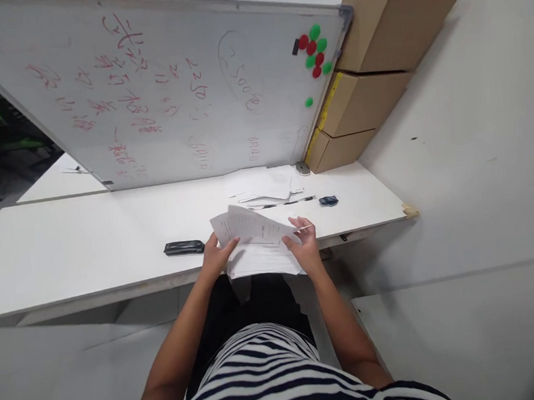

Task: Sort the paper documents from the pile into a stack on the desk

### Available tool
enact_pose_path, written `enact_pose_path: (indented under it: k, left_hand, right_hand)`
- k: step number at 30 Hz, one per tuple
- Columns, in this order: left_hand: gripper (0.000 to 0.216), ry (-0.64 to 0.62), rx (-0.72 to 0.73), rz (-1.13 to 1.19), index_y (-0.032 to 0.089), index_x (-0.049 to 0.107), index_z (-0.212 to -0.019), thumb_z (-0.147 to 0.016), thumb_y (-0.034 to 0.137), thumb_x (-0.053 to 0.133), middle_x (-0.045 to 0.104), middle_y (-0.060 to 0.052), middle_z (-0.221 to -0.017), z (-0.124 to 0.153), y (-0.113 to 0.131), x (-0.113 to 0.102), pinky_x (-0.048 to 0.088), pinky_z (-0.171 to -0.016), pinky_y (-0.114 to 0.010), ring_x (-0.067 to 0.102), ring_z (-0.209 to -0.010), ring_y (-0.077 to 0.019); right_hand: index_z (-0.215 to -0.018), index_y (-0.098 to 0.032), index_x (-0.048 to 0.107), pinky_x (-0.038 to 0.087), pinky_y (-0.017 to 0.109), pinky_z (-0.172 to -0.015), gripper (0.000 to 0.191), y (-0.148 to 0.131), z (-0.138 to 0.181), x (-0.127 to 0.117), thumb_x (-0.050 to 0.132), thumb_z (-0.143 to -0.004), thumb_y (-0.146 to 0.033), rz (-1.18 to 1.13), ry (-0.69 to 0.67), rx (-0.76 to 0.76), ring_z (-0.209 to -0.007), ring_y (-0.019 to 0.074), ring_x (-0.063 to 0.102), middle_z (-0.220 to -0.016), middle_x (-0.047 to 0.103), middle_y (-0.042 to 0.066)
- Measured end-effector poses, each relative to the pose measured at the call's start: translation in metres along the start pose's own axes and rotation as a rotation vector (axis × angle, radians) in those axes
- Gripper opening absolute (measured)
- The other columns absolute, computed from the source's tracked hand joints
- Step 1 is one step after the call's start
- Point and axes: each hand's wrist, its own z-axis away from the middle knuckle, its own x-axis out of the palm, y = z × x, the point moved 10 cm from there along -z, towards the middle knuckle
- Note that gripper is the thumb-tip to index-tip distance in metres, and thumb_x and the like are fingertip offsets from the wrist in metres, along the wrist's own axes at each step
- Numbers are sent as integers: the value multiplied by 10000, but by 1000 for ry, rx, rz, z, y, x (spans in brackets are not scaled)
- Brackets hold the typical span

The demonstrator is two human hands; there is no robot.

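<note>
Both my hands hold a small sheaf of printed white papers (252, 227) over the front edge of a white table (89, 238). My left hand (218, 257) grips the sheaf's left edge, thumb on top. My right hand (303, 240) pinches its right side, fingers closed on the sheets. More white sheets (263, 263) lie flat under the lifted ones. A black stapler (184, 248) rests on the table just left of my left hand.
A loose pile of papers (266, 188), a pen (290, 202) and a small dark clip (329, 200) lie behind the sheaf. A whiteboard (161, 91) with red writing and coloured magnets (314, 51) leans at the back. Stacked cardboard boxes (367, 62) stand at the right against the wall.
</note>
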Motion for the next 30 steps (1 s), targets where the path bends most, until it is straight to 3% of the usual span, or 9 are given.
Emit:
enact_pose_path:
  k: [3,7,15,18,21,24,27,30]
  left_hand:
    - [529,-57,16,48,160,640,-1076,-676,493,733,688,-105,-1086,-6,1,0,481,-915,-405,624,-1033,-263]
    - [610,-114,13,133,163,608,-1147,-651,486,758,668,-112,-1143,-17,9,5,490,-925,-415,623,-1057,-260]
    - [616,-100,-128,208,116,644,-1075,-597,471,802,692,-148,-1099,-15,-1,18,508,-925,-459,649,-1029,-291]
    - [584,-106,-135,199,121,672,-1028,-588,482,803,705,-139,-1070,-8,3,19,519,-902,-458,653,-1014,-301]
    - [479,-147,-47,164,137,699,-954,-631,482,776,718,-108,-1024,-2,21,22,517,-900,-436,654,-994,-286]
    - [352,-235,60,101,174,719,-890,-697,469,731,722,-68,-998,5,36,33,493,-938,-406,650,-989,-258]
    - [380,-208,-36,119,179,721,-941,-708,479,718,725,-69,-1012,8,21,38,495,-932,-418,653,-993,-266]
    - [466,-142,-109,138,160,702,-1033,-695,481,730,712,-89,-1085,9,4,38,486,-951,-445,633,-1061,-289]
  right_hand:
    - [-1364,-252,349,346,432,-1072,736,16,2,-5,709,-738,-393,-20,18,74,-1259,219,478,-1335,533,106]
    - [-1239,-229,518,353,437,-1068,542,24,3,4,686,-756,-408,-18,-85,127,-1233,238,504,-1294,581,88]
    - [-1129,-223,606,446,412,-969,394,30,11,21,602,-818,-465,-58,-204,203,-1084,235,609,-1123,685,53]
    - [-1058,-213,648,464,405,-920,347,14,12,10,539,-859,-475,90,-144,134,-1017,247,630,-1032,710,49]
    - [-1016,-210,671,465,379,-889,321,-4,12,-2,533,-867,-460,235,-59,27,-978,246,631,-1003,714,51]
    - [-1013,-200,675,470,364,-860,334,1,13,-7,540,-859,-463,258,-10,47,-964,244,633,-994,717,58]
    - [-1009,-185,669,481,359,-810,374,18,16,-9,526,-852,-492,268,11,123,-920,244,641,-959,721,65]
    - [-969,-186,668,477,350,-779,378,20,17,-12,492,-867,-505,355,34,71,-871,239,636,-920,716,68]
